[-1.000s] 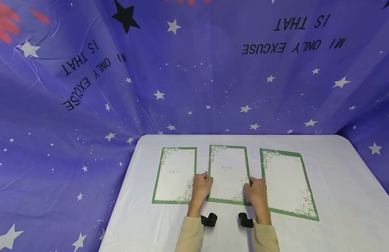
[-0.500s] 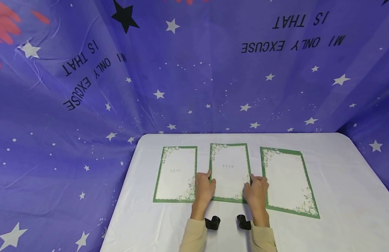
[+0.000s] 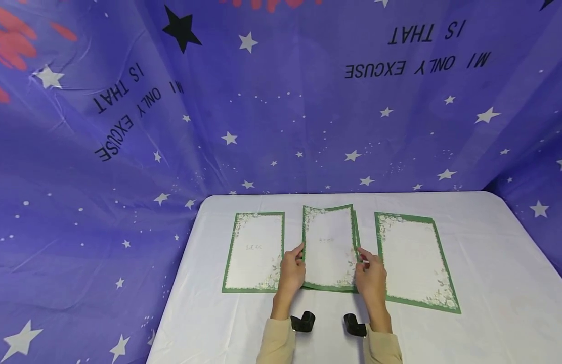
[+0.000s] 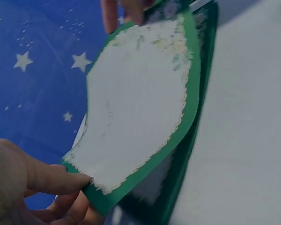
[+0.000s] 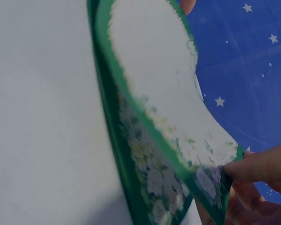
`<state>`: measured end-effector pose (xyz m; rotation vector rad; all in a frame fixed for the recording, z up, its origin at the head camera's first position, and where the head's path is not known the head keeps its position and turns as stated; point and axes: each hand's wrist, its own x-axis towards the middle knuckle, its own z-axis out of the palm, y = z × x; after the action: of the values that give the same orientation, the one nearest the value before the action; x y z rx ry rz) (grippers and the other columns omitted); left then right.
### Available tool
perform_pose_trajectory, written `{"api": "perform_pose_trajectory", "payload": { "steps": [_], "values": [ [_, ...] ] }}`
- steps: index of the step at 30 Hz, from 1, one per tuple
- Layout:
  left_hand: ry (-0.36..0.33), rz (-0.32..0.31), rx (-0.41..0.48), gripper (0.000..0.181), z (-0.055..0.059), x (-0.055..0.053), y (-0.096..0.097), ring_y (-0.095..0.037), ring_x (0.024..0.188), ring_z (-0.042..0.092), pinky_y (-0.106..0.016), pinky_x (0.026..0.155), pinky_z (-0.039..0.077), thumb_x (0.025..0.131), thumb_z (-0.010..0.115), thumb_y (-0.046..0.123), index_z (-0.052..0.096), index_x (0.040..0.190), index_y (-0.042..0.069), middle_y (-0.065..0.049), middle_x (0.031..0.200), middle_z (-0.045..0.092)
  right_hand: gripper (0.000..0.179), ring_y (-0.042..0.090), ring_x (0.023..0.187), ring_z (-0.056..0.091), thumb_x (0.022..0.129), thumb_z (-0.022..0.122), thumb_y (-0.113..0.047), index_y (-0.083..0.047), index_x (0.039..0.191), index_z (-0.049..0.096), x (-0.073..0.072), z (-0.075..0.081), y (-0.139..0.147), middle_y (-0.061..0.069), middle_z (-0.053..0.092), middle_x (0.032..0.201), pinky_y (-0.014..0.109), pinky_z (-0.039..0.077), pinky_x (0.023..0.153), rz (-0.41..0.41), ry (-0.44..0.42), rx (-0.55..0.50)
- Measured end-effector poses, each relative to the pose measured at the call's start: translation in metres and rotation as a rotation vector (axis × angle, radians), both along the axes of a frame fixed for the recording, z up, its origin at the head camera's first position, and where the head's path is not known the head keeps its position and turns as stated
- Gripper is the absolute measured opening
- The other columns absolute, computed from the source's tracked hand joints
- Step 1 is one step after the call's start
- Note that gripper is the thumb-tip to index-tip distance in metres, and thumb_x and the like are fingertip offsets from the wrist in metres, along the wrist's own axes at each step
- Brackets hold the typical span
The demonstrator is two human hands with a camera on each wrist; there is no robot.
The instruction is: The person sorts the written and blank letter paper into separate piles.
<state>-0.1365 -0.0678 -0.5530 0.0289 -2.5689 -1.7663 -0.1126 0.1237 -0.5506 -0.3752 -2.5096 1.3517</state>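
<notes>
A sheet of paper [image 3: 328,263] with a green border, floral corners and faint handwriting is raised and bowed in the middle of the head view. My left hand [image 3: 292,273] pinches its left edge, the thumb on top in the left wrist view. On the opposite edge, my right hand [image 3: 372,278] pinches it between thumb and fingers. Beneath it lies another green-bordered sheet [image 5: 154,187], mostly covered; a gap between the two shows in both wrist views.
A similar sheet with writing [image 3: 253,268] lies to the left. On the right lies one without visible writing [image 3: 417,263], green showing at its top edge. All are on a white-covered table [image 3: 499,283]. A purple star-patterned cloth [image 3: 271,116] hangs behind and at the sides.
Both hands have lifted the middle sheet; it now bows and has separated from the sheet under it, whose right edge shows. The left and right sheets stay in place.
</notes>
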Motion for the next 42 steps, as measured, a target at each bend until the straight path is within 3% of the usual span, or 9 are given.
{"api": "perform_pose_trajectory", "payload": {
  "steps": [4, 9, 13, 19, 28, 34, 42],
  "values": [
    [-0.026, 0.020, 0.007, 0.048, 0.004, 0.000, -0.017, -0.015, 0.080, 0.043, -0.025, 0.069, 0.039, 0.092, 0.047, -0.019, 0.059, 0.139, -0.013, -0.018, 0.104, 0.060, 0.043, 0.038, 0.094, 0.068, 0.092, 0.051, 0.016, 0.007, 0.130, 0.068, -0.001, -0.002, -0.010, 0.022, 0.066, 0.105, 0.037, 0.052, 0.075, 0.042, 0.023, -0.027],
    [-0.065, 0.055, 0.007, 0.049, 0.008, 0.003, -0.041, -0.018, 0.083, 0.047, -0.026, 0.072, 0.043, 0.095, 0.047, -0.017, 0.057, 0.142, -0.012, -0.019, 0.109, 0.058, 0.043, 0.036, 0.094, 0.068, 0.092, 0.051, 0.015, 0.007, 0.131, 0.068, -0.004, -0.004, -0.031, 0.020, 0.066, 0.105, 0.037, 0.054, 0.076, 0.107, 0.043, -0.043],
    [-0.068, 0.107, -0.030, 0.049, 0.010, 0.007, -0.061, -0.025, 0.091, 0.056, -0.036, 0.082, 0.051, 0.093, 0.048, -0.017, 0.058, 0.140, -0.012, -0.020, 0.110, 0.060, 0.042, 0.035, 0.091, 0.067, 0.091, 0.053, 0.018, 0.009, 0.130, 0.067, -0.004, -0.009, -0.052, 0.019, 0.065, 0.102, 0.038, 0.057, 0.077, 0.170, 0.072, -0.044],
    [-0.080, 0.183, -0.076, 0.047, 0.009, 0.018, -0.093, -0.031, 0.097, 0.059, -0.047, 0.087, 0.052, 0.093, 0.048, -0.017, 0.059, 0.139, -0.013, -0.023, 0.113, 0.063, 0.044, 0.027, 0.087, 0.063, 0.087, 0.056, 0.025, 0.014, 0.130, 0.064, 0.000, -0.016, -0.084, 0.016, 0.062, 0.100, 0.034, 0.057, 0.075, 0.284, 0.074, -0.033],
    [-0.095, 0.288, -0.108, 0.049, 0.014, 0.024, -0.140, -0.026, 0.088, 0.054, -0.030, 0.074, 0.044, 0.092, 0.046, -0.017, 0.058, 0.139, -0.014, -0.028, 0.116, 0.062, 0.041, 0.012, 0.077, 0.051, 0.090, 0.056, 0.021, 0.019, 0.131, 0.060, -0.005, -0.012, -0.121, 0.011, 0.059, 0.098, 0.024, 0.050, 0.067, 0.392, 0.065, -0.018],
    [-0.113, 0.340, -0.136, 0.051, 0.016, 0.023, -0.158, -0.036, 0.106, 0.061, -0.044, 0.088, 0.049, 0.090, 0.044, -0.016, 0.060, 0.139, -0.011, -0.029, 0.120, 0.064, 0.041, 0.014, 0.078, 0.050, 0.091, 0.055, 0.019, 0.021, 0.132, 0.058, -0.006, -0.015, -0.137, 0.012, 0.058, 0.098, 0.024, 0.048, 0.066, 0.448, 0.070, 0.000],
    [-0.108, 0.356, -0.146, 0.054, 0.013, 0.021, -0.167, -0.041, 0.110, 0.061, -0.052, 0.096, 0.049, 0.087, 0.042, -0.017, 0.061, 0.137, -0.012, -0.030, 0.121, 0.065, 0.045, 0.016, 0.081, 0.050, 0.085, 0.059, 0.021, 0.022, 0.130, 0.059, -0.010, -0.020, -0.150, 0.011, 0.058, 0.096, 0.027, 0.046, 0.068, 0.459, 0.061, 0.016]
  ]
}}
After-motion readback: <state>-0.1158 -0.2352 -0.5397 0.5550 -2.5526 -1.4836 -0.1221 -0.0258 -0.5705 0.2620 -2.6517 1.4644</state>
